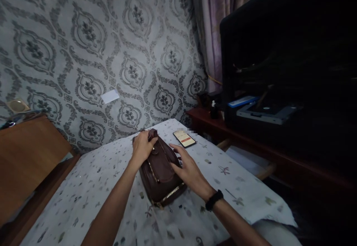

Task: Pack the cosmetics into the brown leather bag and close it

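Note:
A dark brown bag (163,164) with gold zips lies on the patterned white cloth in front of me. My left hand (142,146) is closed on the far left part of the bag, its thumb lying across the front near a small gold fitting; some fingertips are hidden behind the edge. At the bag's right side is my right hand (187,167), fingers apart and curved, with the thumb at or very near the brown surface. A black band circles the right wrist. Just beyond that hand, a phone (184,139) with a lit screen rests on the cloth.
The white cloth (92,190) with small printed motifs spreads beneath the bag. To the left stands a wooden piece of furniture (30,160). On the right, a dark red ledge (205,116) holds a small bottle (214,110); below it an open drawer (251,159) juts out.

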The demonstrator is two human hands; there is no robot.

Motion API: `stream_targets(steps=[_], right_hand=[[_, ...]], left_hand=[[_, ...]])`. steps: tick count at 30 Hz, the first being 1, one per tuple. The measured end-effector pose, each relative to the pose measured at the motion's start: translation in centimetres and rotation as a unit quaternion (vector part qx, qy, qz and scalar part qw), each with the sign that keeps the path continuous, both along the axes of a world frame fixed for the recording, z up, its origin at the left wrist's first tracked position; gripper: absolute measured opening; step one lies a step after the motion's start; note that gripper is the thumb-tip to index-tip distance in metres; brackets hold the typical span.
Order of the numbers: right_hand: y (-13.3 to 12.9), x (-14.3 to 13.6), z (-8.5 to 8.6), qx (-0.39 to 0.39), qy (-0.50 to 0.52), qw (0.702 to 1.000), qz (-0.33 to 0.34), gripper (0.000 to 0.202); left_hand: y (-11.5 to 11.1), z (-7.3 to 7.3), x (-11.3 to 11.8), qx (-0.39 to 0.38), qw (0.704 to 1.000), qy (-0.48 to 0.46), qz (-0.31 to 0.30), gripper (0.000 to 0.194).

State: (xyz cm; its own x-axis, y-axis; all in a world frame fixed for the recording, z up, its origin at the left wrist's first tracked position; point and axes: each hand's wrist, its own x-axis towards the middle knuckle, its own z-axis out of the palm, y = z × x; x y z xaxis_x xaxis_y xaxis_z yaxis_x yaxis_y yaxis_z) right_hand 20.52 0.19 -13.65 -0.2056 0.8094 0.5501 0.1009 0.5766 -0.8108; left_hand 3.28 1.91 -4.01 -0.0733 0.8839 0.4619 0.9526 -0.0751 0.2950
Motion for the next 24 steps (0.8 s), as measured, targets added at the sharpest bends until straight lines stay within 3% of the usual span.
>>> stream_targets(steps=[9,15,24], right_hand=[[-0.3,-0.2,2.3,0.034,-0.145,0.986,-0.08,0.06],[0.2,0.2,1.7,0.054,-0.092,0.993,-0.054,0.045],[-0.1,0.8,1.5,-0.015,0.003,1.0,-0.001,0.038]], left_hand=[[-0.9,-0.7,0.1,0.032,0.997,0.063,-0.029,0.017],[-0.9,-0.7,0.3,0.034,0.998,0.054,-0.025,0.013],[-0.5,-1.1,0.3,0.061,0.997,-0.029,-0.021,0.008]])
